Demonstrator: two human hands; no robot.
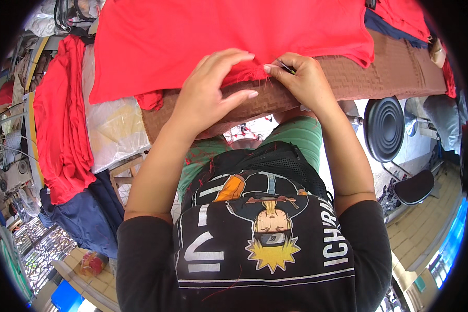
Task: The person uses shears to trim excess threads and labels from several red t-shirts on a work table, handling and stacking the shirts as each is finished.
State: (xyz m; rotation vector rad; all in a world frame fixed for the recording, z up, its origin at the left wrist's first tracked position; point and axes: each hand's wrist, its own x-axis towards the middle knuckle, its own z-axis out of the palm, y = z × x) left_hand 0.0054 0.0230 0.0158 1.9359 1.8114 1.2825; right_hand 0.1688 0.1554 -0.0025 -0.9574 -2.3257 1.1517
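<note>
A red garment (229, 31) lies spread over the brown cloth-covered table in front of me. My left hand (210, 86) is open above its near edge, with the thumb apart from the fingers. My right hand (301, 78) is closed around small thread snips (285, 66), mostly hidden by the fingers, with a metal part showing. Its thumb and fingertips are at the garment's edge, beside a gathered bit of red fabric (252, 74). Loose red threads hang from that edge between my hands.
Brown patterned cloth (400, 67) covers the table. To the left hang red fabric (62, 125) and navy fabric (88, 213), beside clear plastic sheeting (114, 125). A round black stool (384, 129) stands to the right. More red pieces (405, 18) lie at the far right.
</note>
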